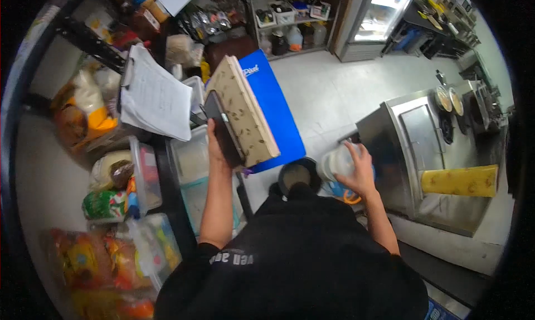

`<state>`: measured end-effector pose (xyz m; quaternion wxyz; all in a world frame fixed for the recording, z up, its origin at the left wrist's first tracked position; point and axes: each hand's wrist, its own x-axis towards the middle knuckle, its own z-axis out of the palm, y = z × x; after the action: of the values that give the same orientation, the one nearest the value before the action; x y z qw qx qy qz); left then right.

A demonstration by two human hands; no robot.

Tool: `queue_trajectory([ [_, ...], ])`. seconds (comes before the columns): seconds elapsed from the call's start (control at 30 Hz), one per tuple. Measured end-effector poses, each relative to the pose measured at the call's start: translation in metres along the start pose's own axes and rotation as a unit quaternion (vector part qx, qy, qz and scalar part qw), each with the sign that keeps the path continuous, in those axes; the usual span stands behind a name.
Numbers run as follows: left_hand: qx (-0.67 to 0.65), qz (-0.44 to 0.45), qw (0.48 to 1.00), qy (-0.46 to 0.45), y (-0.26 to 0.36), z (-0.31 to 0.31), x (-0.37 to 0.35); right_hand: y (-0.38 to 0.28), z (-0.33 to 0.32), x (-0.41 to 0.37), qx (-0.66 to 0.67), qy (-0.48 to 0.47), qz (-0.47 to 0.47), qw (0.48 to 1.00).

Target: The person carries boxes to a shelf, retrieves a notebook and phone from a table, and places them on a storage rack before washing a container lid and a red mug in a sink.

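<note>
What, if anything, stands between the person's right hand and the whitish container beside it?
Nothing visible does. The right hand curves around the near side of the whitish container, with no other thing between them. Blur makes it hard to tell how firmly it grips.

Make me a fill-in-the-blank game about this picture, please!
Beside the beige notebook in the left hand, the Pixel cover is ____.
The ____ hand holds a whitish container.
The written sheets are held on a ____.
The tube-shaped thing by the steel counter is ____.

Missing words: blue; right; clipboard; yellow.
</note>
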<state>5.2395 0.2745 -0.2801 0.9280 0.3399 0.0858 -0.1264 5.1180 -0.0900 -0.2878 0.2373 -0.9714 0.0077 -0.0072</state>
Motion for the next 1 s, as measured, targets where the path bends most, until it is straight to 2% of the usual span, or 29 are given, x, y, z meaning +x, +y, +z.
queue_trajectory([
  [0.1, -0.042, -0.023, 0.998, -0.034, 0.041, -0.016, 0.033, -0.044, -0.012, 0.061, 0.036, -0.029, 0.006, 0.999],
  [0.2, -0.077, 0.005, 0.997, -0.010, 0.066, -0.046, 0.068, -0.071, -0.002, 0.107, 0.042, 0.005, -0.013, 0.999],
  [0.27, -0.040, 0.070, 0.997, -0.001, 0.080, -0.047, 0.085, -0.091, 0.008, 0.125, 0.016, -0.001, 0.004, 1.000],
  [0.3, -0.114, 0.066, 0.989, -0.071, 0.080, -0.067, 0.100, -0.097, 0.015, 0.130, 0.003, 0.006, 0.010, 1.000],
  [0.4, -0.144, 0.055, 0.986, -0.063, 0.091, -0.073, 0.109, -0.103, 0.025, 0.136, -0.009, 0.010, 0.013, 1.000],
  [0.43, -0.163, 0.080, 0.983, -0.005, 0.098, -0.055, 0.108, -0.104, 0.030, 0.139, 0.002, 0.015, 0.010, 1.000],
  [0.47, -0.165, 0.079, 0.983, -0.006, 0.103, -0.057, 0.110, -0.105, 0.035, 0.140, 0.000, 0.015, 0.011, 1.000],
  [0.53, -0.141, 0.071, 0.987, 0.023, 0.106, -0.061, 0.114, -0.105, 0.040, 0.143, 0.002, -0.025, 0.033, 0.999],
  [0.67, -0.138, 0.027, 0.990, 0.006, 0.099, -0.076, 0.118, -0.095, 0.041, 0.158, -0.027, -0.027, 0.029, 0.999],
  [0.8, -0.070, 0.043, 0.991, 0.110, 0.087, -0.051, 0.120, -0.076, 0.030, 0.164, -0.013, -0.002, 0.037, 0.999],
  [0.87, -0.024, 0.023, 0.989, 0.146, 0.079, -0.019, 0.116, -0.057, 0.020, 0.168, -0.006, 0.009, 0.031, 0.999],
  [0.93, -0.017, 0.018, 0.992, 0.125, 0.069, -0.014, 0.122, -0.035, 0.019, 0.174, -0.007, 0.029, 0.012, 0.999],
  [0.97, -0.030, 0.015, 0.996, 0.078, 0.060, -0.015, 0.127, -0.028, 0.013, 0.175, -0.002, 0.013, 0.031, 0.999],
  [1.0, -0.009, 0.051, 0.997, 0.065, 0.050, -0.014, 0.127, -0.018, 0.012, 0.177, -0.001, 0.006, 0.036, 0.999],
])
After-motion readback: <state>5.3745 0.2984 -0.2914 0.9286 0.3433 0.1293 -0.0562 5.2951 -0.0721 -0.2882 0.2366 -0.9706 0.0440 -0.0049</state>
